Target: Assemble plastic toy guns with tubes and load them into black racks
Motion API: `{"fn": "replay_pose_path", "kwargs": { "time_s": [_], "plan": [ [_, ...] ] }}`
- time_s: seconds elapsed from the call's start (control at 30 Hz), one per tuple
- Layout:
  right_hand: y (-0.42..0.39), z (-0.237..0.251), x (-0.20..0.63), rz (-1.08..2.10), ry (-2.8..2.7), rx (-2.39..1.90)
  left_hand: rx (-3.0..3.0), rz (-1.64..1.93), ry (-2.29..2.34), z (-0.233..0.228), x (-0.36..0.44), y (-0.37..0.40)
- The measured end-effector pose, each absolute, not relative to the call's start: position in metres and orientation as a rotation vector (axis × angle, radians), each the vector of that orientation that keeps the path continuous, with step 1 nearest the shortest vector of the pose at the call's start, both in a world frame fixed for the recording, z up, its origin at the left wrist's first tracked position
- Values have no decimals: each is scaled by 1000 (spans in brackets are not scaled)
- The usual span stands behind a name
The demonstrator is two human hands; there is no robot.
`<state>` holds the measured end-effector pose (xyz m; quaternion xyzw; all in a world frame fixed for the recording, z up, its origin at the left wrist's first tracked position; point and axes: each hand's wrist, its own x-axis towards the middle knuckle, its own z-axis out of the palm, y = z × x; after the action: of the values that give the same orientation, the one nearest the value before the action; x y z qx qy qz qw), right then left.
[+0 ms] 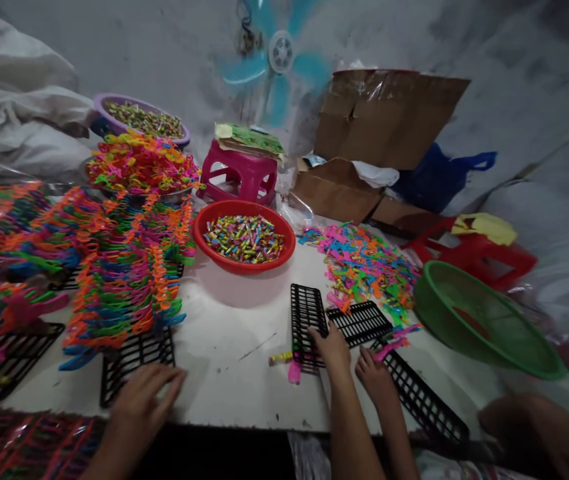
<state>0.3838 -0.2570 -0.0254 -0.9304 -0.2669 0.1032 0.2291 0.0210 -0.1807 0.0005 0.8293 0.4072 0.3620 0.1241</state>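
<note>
My left hand [147,395] rests at the front edge of a black grid rack [137,360], fingers stretched and thumb apart, holding nothing. Behind it on the rack, bright plastic pieces [119,287] stand in dense rows. My right hand [333,350] grips the right side of another black grid basket [308,310]; fingers and thumb are at its rim. A pink piece [294,371] and a small yellow tube [280,359] lie at that basket's near end. Just right of my hand is another person's hand [375,375], close to a pink plastic piece [389,348].
A red basin [244,267] of small wrapped tubes stands mid-table. Loose plastic pieces [364,260] are heaped at right, beside a green basin [484,320]. More black grids [361,323] lie near them. A pink stool [239,170], cardboard boxes [389,120] and a fan [281,53] stand behind.
</note>
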Motion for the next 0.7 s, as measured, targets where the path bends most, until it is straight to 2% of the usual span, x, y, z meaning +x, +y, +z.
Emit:
{"fn": "replay_pose_path", "kwargs": {
  "time_s": [0.07,0.13,0.2,0.3,0.43,0.6,0.7],
  "plan": [
    [-259,-36,394,461,-720,-2363,2515,870,928,6,71,-186],
    [-265,-43,404,447,-669,-2156,2580,681,757,6,120,-192],
    [-274,-42,417,308,-527,-2067,2644,453,702,1,161,-197],
    [-289,-31,443,35,-299,-2207,2675,107,679,-9,195,-200],
    [-285,-15,467,-328,-367,-2460,2644,2,810,-15,179,-198],
    [-230,-23,448,-183,-748,-2770,2480,-19,1041,-1,111,-198],
    [-200,-38,415,-198,-1075,-2909,2332,64,1142,15,74,-205]
  ]
}}
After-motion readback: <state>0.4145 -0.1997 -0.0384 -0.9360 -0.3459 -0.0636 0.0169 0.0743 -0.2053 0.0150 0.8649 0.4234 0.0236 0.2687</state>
